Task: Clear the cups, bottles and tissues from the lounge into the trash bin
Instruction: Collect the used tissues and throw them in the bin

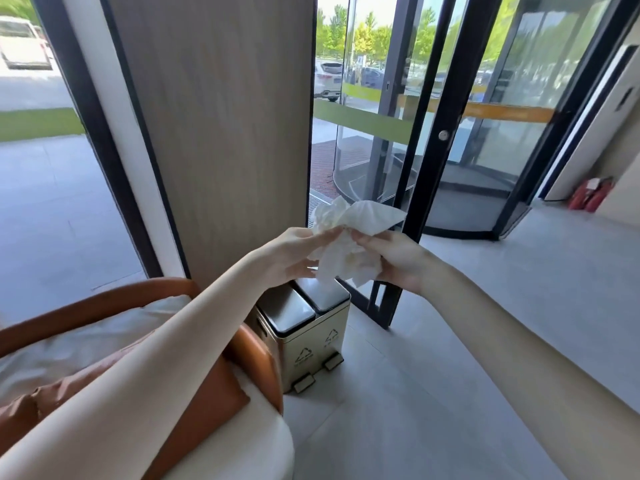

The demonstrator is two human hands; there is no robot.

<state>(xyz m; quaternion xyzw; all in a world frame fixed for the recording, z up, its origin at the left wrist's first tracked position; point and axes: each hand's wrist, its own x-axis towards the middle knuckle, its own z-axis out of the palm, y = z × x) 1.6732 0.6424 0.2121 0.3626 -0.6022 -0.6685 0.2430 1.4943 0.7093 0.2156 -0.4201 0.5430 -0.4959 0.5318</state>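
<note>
both arms reach out in front of the person, forearms bare, meeting over the corner by the door. the left hand (pixel 294 252) comes in from the lower left, its thumb and first finger closed on the upper edge of the tissues (pixel 346 251), the other fingers curled loosely underneath. the right hand (pixel 398 261) faces it from the other side, knuckles up, fingers bent and pinching the same wad just beside the left fingertips.

the tissues are white, crumpled and puffy, one flap sticking out flat to the right and a ragged bunch hanging down between the hands. they hang in the air above the trash bin (pixel 304 344), over its farther lid, not touching it.

the bin is a pale gold box on the floor with two dark lids (pixel 287 311), both down, a recycling mark on each half and two pedals (pixel 304 382) at the foot. it stands just beside an orange-framed sofa (pixel 104 299).

the back of the bin is covered by the wad and the left hand. most fingertips are buried in the paper, and i cannot tell how many tissues there are. the lettering under the marks is too small to read.
</note>
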